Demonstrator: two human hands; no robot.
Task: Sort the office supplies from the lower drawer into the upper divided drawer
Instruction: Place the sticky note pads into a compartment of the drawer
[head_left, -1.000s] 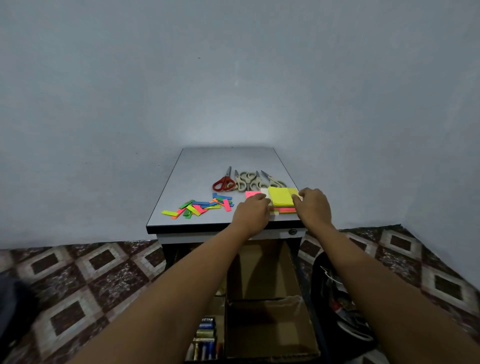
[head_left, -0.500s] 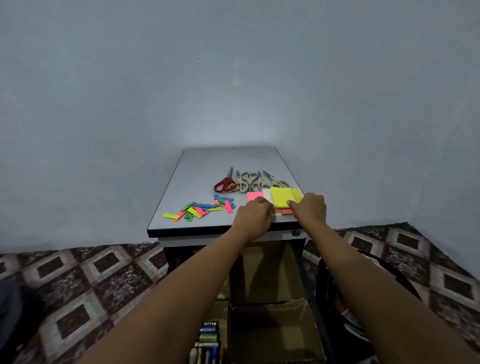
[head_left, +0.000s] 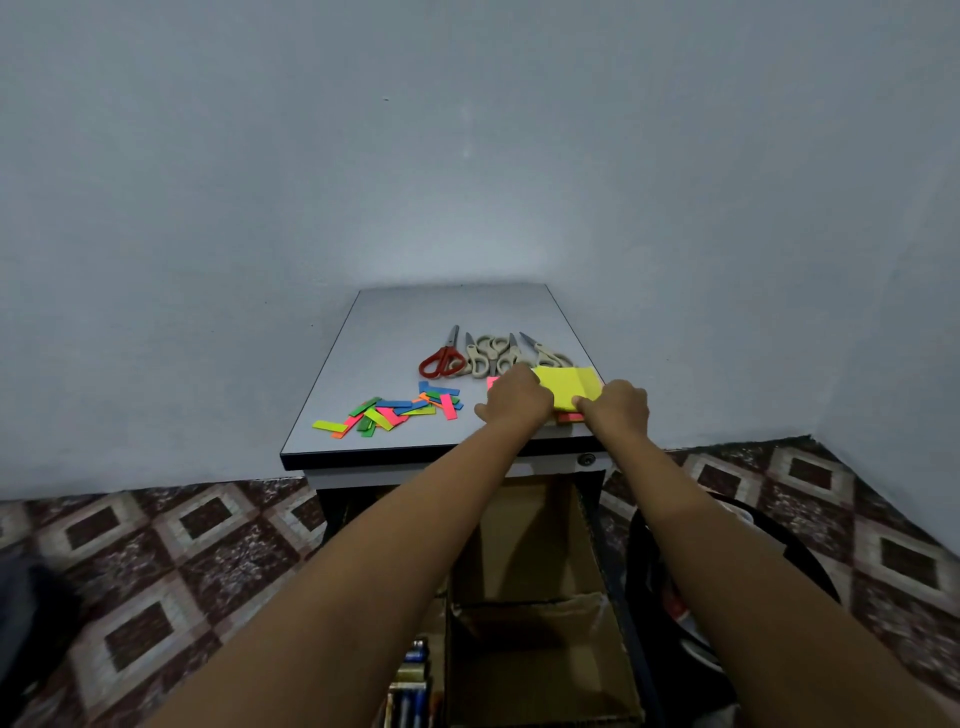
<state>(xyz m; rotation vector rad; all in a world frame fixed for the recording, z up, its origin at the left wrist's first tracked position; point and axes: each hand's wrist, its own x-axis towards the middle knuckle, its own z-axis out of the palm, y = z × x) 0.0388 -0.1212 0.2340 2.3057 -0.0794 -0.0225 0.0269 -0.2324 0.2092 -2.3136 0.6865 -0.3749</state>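
Sticky-note stack (head_left: 569, 387), yellow pad on top, sits at the tabletop's (head_left: 415, 317) right front corner, between both hands. The left hand (head_left: 517, 402) curls over its left edge; the right hand (head_left: 618, 408) grips its near right corner. Roughly square, it shows no long axis. The divided drawer (head_left: 524, 605) lies below, toward the person.

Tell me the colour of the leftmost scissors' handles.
Red handles on the leftmost scissors; head view.

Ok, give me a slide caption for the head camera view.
Left hand and right hand hold the yellow sticky notes on the cabinet top, beside scissors and coloured tabs.
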